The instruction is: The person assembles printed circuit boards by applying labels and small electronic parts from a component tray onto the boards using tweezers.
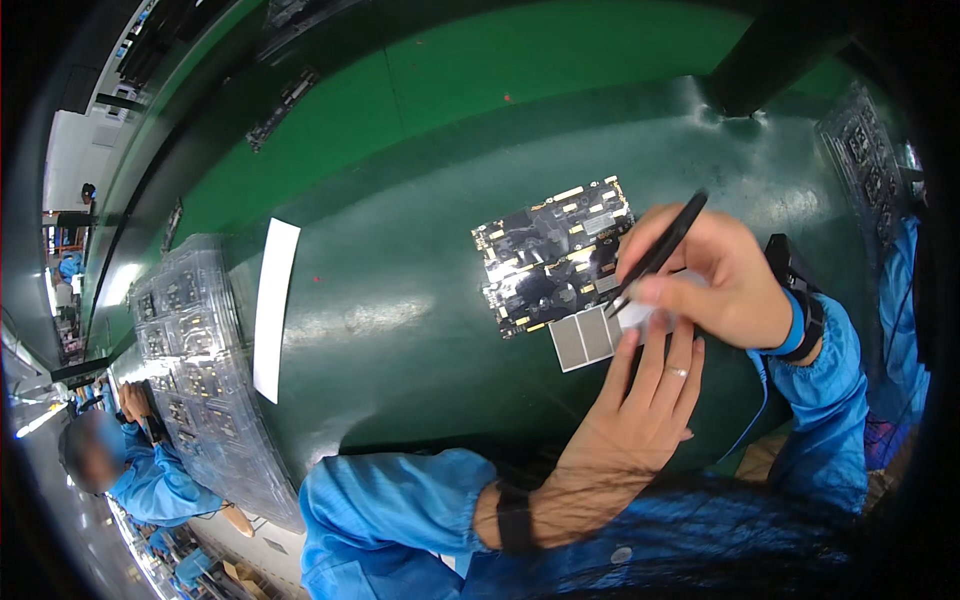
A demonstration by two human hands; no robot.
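My right hand is closed round black tweezers, held slanting like a pen. Their tip points down at a white-backed sheet of grey rectangular stickers. Flat on the near edge of that sheet lies my left hand, its fingers stretched out and a ring on one of them. Part of the sheet is hidden under both hands. Just beyond it, a black circuit board panel with gold pads and shiny dark film patches lies on the green mat; my right hand covers its right edge.
A blank white strip lies left on the green work surface. Clear plastic trays with boards line the left edge; another such tray is at the far right. A dark post rises behind. A co-worker sits at left.
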